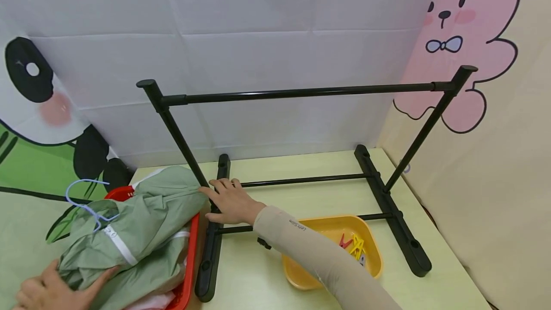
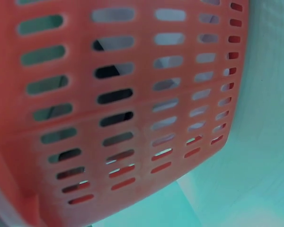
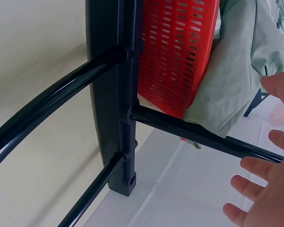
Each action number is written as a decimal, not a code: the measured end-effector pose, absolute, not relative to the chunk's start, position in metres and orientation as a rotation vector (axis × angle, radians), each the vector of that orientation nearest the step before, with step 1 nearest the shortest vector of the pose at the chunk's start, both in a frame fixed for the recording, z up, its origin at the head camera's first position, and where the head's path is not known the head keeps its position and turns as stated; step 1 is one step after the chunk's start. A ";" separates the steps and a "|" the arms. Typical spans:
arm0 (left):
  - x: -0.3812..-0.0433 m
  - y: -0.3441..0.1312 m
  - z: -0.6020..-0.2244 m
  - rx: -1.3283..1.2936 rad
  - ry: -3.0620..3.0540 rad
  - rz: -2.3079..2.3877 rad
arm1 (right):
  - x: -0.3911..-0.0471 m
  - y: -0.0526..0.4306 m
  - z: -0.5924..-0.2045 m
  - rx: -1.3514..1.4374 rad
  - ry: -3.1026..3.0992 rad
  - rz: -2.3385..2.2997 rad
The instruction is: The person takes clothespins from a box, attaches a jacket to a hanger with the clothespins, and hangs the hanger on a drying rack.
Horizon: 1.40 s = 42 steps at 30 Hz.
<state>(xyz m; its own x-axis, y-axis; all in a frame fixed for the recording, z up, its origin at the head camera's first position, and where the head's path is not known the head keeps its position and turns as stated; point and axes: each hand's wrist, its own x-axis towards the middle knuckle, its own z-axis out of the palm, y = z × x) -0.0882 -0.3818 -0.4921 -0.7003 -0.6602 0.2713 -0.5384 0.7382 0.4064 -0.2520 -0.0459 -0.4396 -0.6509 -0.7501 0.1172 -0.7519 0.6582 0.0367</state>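
A sage-green garment (image 1: 159, 214) with a white zip lies heaped in a red slotted basket (image 1: 189, 264), at the left of the head view. On top of it lies a light-blue clothes hanger (image 1: 88, 208). My left hand (image 1: 51, 291) rests on the garment's near left side, thumb and fingers spread apart. My right hand (image 1: 234, 202) reaches to the left post of a black clothes rack (image 1: 297, 94), fingers extended beside the garment's right edge. In the right wrist view its fingers are loosely spread. The left wrist view shows the basket's slotted wall (image 2: 142, 104), without the hand.
A yellow tray (image 1: 374, 257) with several red, yellow and grey clothespins (image 1: 356, 247) sits between the rack's feet, partly behind my right forearm. The rack stands on a pale table (image 1: 275, 200). A wall covering with cartoon animals is behind and at the sides.
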 end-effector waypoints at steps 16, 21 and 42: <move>-0.084 -0.370 -0.486 0.933 -2.505 -0.253 | -0.246 -0.051 -0.437 1.274 -2.732 0.042; -0.082 -0.368 -0.483 0.979 -2.543 -0.204 | -0.247 -0.053 -0.437 1.280 -2.736 0.044; -0.087 -0.384 -0.473 0.888 -2.523 -0.211 | -0.250 -0.059 -0.450 1.311 -2.742 -0.047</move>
<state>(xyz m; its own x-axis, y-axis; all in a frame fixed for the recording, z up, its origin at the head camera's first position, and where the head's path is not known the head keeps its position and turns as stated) -0.0869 -0.3841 -0.4732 -0.6887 -0.6251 0.3673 -0.5556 0.7805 0.2866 -0.2498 -0.0586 -0.4503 -0.6238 -0.7776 0.0787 -0.7744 0.6286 0.0718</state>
